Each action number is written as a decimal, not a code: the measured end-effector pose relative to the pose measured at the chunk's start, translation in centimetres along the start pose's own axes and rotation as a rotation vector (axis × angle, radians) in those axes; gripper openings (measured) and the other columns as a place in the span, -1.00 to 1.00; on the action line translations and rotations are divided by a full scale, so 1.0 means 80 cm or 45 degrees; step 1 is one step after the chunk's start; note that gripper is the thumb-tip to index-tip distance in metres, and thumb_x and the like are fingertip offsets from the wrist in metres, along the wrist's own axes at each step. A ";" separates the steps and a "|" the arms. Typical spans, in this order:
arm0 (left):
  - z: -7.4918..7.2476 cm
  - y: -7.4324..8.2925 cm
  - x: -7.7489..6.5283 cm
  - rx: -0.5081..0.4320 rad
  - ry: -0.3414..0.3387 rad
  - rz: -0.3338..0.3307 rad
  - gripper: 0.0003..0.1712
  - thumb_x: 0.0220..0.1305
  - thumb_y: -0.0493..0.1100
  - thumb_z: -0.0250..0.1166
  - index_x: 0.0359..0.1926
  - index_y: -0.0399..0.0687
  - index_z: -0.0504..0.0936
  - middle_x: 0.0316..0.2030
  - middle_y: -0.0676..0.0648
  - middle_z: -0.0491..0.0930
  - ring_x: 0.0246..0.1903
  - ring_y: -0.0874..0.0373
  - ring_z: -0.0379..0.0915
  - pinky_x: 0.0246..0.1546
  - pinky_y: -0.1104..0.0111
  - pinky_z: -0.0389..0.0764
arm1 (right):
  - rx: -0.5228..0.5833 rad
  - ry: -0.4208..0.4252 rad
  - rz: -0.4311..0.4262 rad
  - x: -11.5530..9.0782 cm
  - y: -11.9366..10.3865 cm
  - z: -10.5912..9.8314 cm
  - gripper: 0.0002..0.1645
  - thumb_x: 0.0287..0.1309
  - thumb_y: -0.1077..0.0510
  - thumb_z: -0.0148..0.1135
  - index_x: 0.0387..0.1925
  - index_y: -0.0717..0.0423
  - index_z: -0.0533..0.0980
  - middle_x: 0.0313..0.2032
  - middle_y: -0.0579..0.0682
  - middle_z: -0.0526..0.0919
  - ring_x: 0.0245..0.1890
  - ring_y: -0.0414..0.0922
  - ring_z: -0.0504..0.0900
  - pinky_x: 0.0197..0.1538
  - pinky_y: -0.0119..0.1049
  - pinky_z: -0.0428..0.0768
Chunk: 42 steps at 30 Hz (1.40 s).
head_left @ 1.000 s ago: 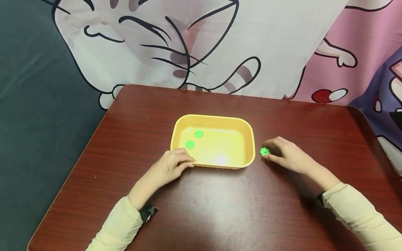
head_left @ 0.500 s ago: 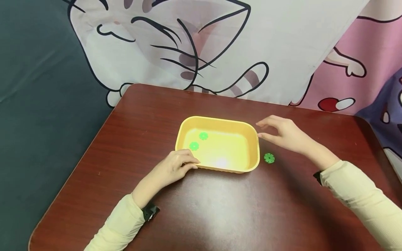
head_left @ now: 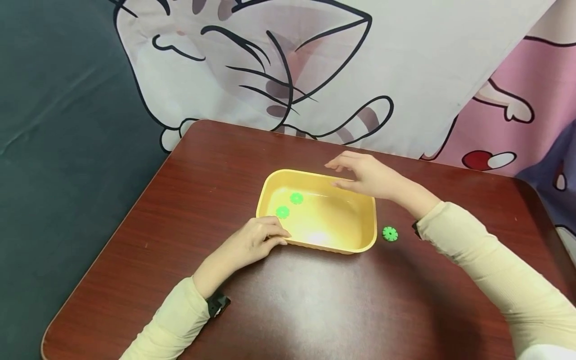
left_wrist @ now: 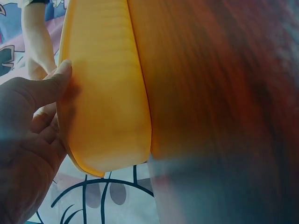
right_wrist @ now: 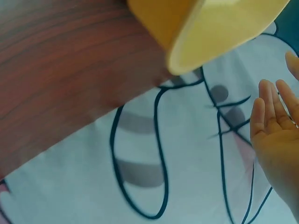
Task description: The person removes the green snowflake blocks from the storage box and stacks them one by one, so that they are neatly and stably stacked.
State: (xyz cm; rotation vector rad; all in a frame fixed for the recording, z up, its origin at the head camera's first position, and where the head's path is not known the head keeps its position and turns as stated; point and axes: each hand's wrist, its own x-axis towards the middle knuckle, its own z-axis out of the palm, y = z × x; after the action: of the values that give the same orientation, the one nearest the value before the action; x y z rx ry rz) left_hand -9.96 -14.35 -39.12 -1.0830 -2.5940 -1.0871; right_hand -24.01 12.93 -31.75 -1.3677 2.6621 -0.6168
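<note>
A yellow plastic bin (head_left: 333,220) stands on the table, with two green notched discs lying in its left part, a farther disc (head_left: 296,198) and a nearer disc (head_left: 282,212). My left hand (head_left: 252,242) pinches the near rim at the left corner; in the left wrist view its thumb (left_wrist: 60,81) lies against the bin's outer wall (left_wrist: 105,93). Over the bin's far right side hovers my right hand (head_left: 366,175), fingers parted and nothing seen between them. In the right wrist view that hand (right_wrist: 278,126) shows extended fingers. A third green disc (head_left: 390,233) lies on the table, right of the bin.
The dark red-brown wooden table (head_left: 288,310) has rounded corners. Behind it hangs a cloth backdrop (head_left: 427,75) with a cartoon cat, close to the table's far edge. A dark green surface (head_left: 67,150) is at the left.
My right hand has left the green disc on the table, risen, and moved left and away to above the bin. My left hand keeps its hold on the rim. The head view has shifted slightly.
</note>
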 end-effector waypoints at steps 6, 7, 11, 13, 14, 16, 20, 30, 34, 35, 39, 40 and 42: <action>-0.002 0.000 0.000 0.004 -0.004 0.000 -0.88 0.08 -0.29 0.36 -0.30 -0.16 0.72 -0.43 0.05 0.59 -0.44 0.32 0.45 -0.41 0.59 0.47 | 0.032 -0.079 -0.080 0.032 -0.011 0.026 -0.54 0.09 0.08 0.32 0.04 0.12 0.51 -0.08 0.01 0.57 -0.08 -0.11 0.56 -0.02 -0.19 0.52; -0.002 0.000 0.000 0.004 -0.007 -0.002 -0.88 0.09 -0.29 0.36 -0.30 -0.16 0.72 -0.43 0.05 0.59 -0.44 0.32 0.45 -0.40 0.58 0.47 | 0.039 -0.092 -0.093 0.037 -0.013 0.030 -0.54 0.09 0.09 0.33 0.04 0.12 0.51 -0.08 0.02 0.57 -0.07 -0.10 0.55 -0.02 -0.20 0.52; -0.001 0.002 -0.001 0.009 -0.014 -0.003 -0.88 0.09 -0.28 0.36 -0.30 -0.16 0.72 -0.42 0.05 0.59 -0.42 0.31 0.47 -0.39 0.57 0.48 | 0.065 -0.152 -0.139 0.053 -0.023 0.046 -0.49 0.03 0.09 0.37 0.04 0.12 0.50 -0.07 0.01 0.57 -0.07 -0.09 0.55 -0.01 -0.21 0.51; 0.000 0.002 -0.001 0.009 -0.017 -0.003 -0.88 0.10 -0.28 0.36 -0.29 -0.16 0.72 -0.42 0.05 0.59 -0.42 0.30 0.47 -0.38 0.57 0.48 | 0.081 -0.183 -0.165 0.061 -0.028 0.052 -0.47 0.00 0.09 0.40 0.04 0.12 0.50 -0.08 0.01 0.57 -0.10 -0.09 0.55 -0.02 -0.23 0.50; 0.000 0.003 -0.001 0.010 -0.019 -0.004 -0.88 0.10 -0.28 0.35 -0.29 -0.16 0.72 -0.41 0.05 0.59 -0.42 0.31 0.47 -0.38 0.58 0.48 | 0.086 -0.195 -0.181 0.065 -0.030 0.054 -0.46 -0.01 0.10 0.41 0.04 0.13 0.50 -0.09 0.01 0.58 -0.11 -0.08 0.55 -0.03 -0.23 0.50; 0.000 0.003 -0.001 0.010 -0.022 -0.006 -0.88 0.10 -0.28 0.35 -0.29 -0.16 0.72 -0.41 0.05 0.59 -0.42 0.31 0.47 -0.38 0.59 0.47 | 0.090 -0.216 -0.211 0.072 -0.034 0.059 -0.46 -0.03 0.12 0.43 0.03 0.14 0.51 -0.11 0.03 0.58 -0.12 -0.08 0.55 -0.03 -0.23 0.49; 0.000 0.003 -0.002 0.017 -0.020 -0.007 -0.88 0.10 -0.28 0.35 -0.29 -0.15 0.72 -0.41 0.05 0.59 -0.42 0.31 0.46 -0.38 0.59 0.47 | 0.074 -0.259 -0.254 0.086 -0.041 0.068 -0.47 -0.04 0.13 0.42 0.02 0.14 0.52 -0.11 0.03 0.58 -0.11 -0.06 0.55 -0.02 -0.24 0.49; 0.003 0.002 -0.002 0.018 -0.043 0.000 -0.91 0.13 -0.26 0.33 -0.31 -0.11 0.71 -0.38 0.06 0.59 -0.38 0.32 0.47 -0.31 0.56 0.48 | -0.019 -0.493 -0.259 0.100 -0.051 0.106 -0.43 -0.06 0.08 0.43 0.03 0.14 0.51 -0.07 0.01 0.55 -0.08 -0.10 0.52 0.04 -0.24 0.47; 0.004 0.002 -0.002 0.042 -0.031 0.018 -0.91 0.12 -0.26 0.33 -0.31 -0.10 0.72 -0.38 0.06 0.60 -0.37 0.31 0.47 -0.30 0.56 0.49 | 0.001 -0.502 -0.229 0.099 -0.040 0.121 -0.41 -0.14 0.11 0.48 0.00 0.16 0.52 -0.09 0.00 0.55 -0.11 -0.11 0.51 0.03 -0.25 0.46; 0.003 0.002 -0.002 0.047 -0.026 0.023 -0.91 0.12 -0.26 0.33 -0.31 -0.11 0.72 -0.38 0.06 0.60 -0.37 0.31 0.47 -0.30 0.56 0.48 | 0.013 -0.491 -0.228 0.099 -0.036 0.124 -0.41 -0.15 0.10 0.49 -0.01 0.16 0.53 -0.10 -0.01 0.55 -0.12 -0.12 0.51 0.03 -0.26 0.46; 0.002 0.002 -0.002 0.050 -0.015 0.027 -0.90 0.12 -0.27 0.34 -0.30 -0.13 0.72 -0.39 0.05 0.60 -0.39 0.30 0.47 -0.33 0.58 0.47 | 0.075 -0.450 -0.253 0.100 -0.025 0.132 -0.46 -0.17 0.06 0.49 -0.09 0.16 0.56 -0.16 -0.02 0.56 -0.17 -0.13 0.50 0.00 -0.29 0.45; 0.001 0.003 -0.003 0.049 -0.013 0.027 -0.90 0.12 -0.27 0.34 -0.30 -0.14 0.72 -0.39 0.04 0.60 -0.40 0.30 0.47 -0.33 0.58 0.47 | 0.084 -0.445 -0.263 0.100 -0.024 0.134 -0.46 -0.17 0.04 0.49 -0.10 0.15 0.57 -0.16 -0.03 0.56 -0.17 -0.13 0.50 -0.01 -0.28 0.45; 0.000 0.003 -0.003 0.049 -0.009 0.023 -0.89 0.11 -0.28 0.35 -0.30 -0.15 0.72 -0.40 0.04 0.60 -0.40 0.30 0.47 -0.34 0.58 0.48 | 0.101 -0.449 -0.274 0.100 -0.022 0.135 -0.46 -0.15 0.01 0.48 -0.10 0.14 0.56 -0.16 -0.04 0.56 -0.16 -0.14 0.49 0.00 -0.28 0.45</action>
State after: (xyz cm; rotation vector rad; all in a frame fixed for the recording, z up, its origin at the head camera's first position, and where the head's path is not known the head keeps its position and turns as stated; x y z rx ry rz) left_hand -9.62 -14.34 -39.07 -1.1011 -2.5941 -1.0269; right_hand -24.66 2.25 -40.13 -1.5847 2.2137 -0.4436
